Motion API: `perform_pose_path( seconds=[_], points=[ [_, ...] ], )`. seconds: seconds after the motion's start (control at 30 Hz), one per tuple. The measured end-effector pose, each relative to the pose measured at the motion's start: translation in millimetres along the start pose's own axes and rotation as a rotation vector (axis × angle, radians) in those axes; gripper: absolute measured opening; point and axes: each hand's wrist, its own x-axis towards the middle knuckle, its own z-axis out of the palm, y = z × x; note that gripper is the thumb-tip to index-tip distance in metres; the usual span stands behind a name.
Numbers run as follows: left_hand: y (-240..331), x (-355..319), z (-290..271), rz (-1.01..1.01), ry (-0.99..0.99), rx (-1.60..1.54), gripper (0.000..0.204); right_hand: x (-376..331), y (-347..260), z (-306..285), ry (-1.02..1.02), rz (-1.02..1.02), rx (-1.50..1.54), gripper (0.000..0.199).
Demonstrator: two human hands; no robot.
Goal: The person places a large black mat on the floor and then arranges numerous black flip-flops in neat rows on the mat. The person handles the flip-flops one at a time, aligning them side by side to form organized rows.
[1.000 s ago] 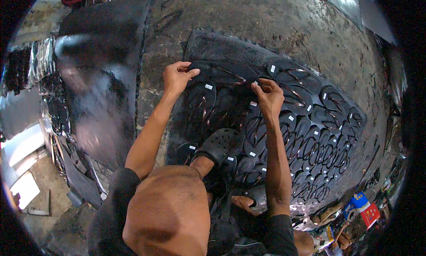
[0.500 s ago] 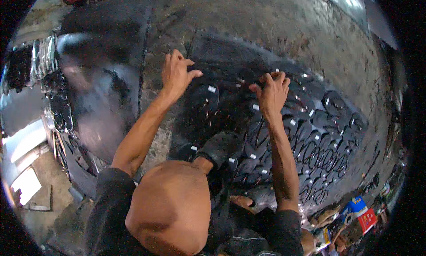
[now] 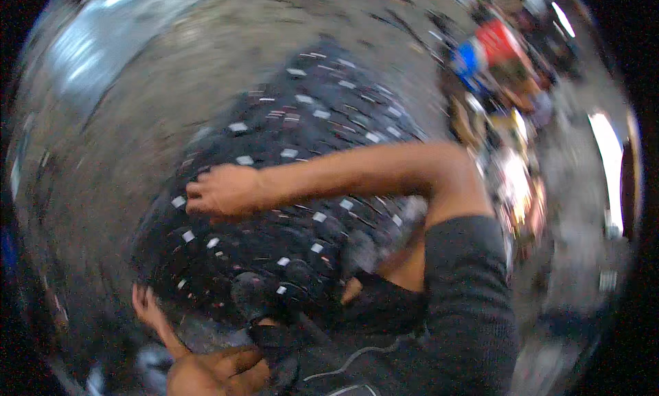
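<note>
Dark oval pieces [image 3: 321, 114] with small white labels lie closely spread over a black sheet; blur hides their exact kind. My right hand [image 3: 223, 192] reaches across to the left over them, its fingers bent and drawn together at the left part of the spread. Whatever those fingers hold, if anything, is hidden. At the lower left, my left hand [image 3: 145, 305] is beside the sheet's near-left edge. Its fingers look stretched and apart, with nothing visible in them, though motion softens their outline.
My dark shoe [image 3: 250, 289] rests among the labelled pieces. Beyond the sheet extends a stained grey floor [image 3: 185, 46]. A shiny sheet [image 3: 89, 60] lies at the far left. Blue and red packaging [image 3: 495, 42] sits in a cluttered pile at the far right.
The view has swung right, bringing the packaging from the lower right to the upper right. My right arm now stretches across the spread, and my left hand appears lower in view.
</note>
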Motion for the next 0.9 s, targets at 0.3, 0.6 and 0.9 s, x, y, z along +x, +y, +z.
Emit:
perform_pose_path(
  seconds=[0.3,0.6,0.9],
  points=[
    [-100.0,55.3,45.3,-0.123,0.021,0.473,0.035,-462.1,-81.0,115.8,0.969,1.298,0.357,0.030],
    [-5.0,45.2,95.2,-0.119,-0.150,0.541,0.036,-791.4,-75.8,240.0,0.906,2.110,-0.092,0.043],
    [25.0,49.5,106.4,-0.125,-0.224,0.581,0.037,-758.0,-131.4,264.5,0.291,2.095,0.114,0.095]
  ],
)
